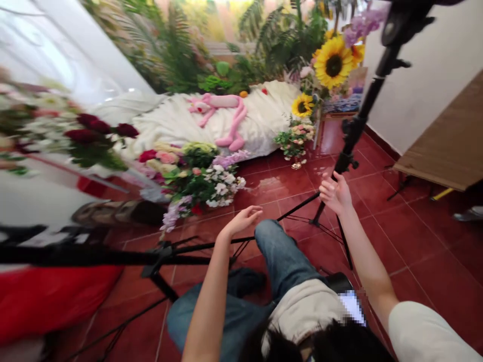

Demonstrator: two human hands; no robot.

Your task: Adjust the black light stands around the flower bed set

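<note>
Hair [343, 343] cropped, R hand [337, 195] at blk stand [353, 131]; grip unclear

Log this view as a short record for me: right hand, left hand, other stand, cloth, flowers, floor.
Right hand: fingers curled at a black stand; exact grip unclear
Left hand: beside the raised knee, nothing visible in it
Other stand: black, on the left
Cloth: white, rumpled, pink plush toy lying on it
Flowers: sunflowers at right, dark red blooms at left
Floor: red tiles
</note>
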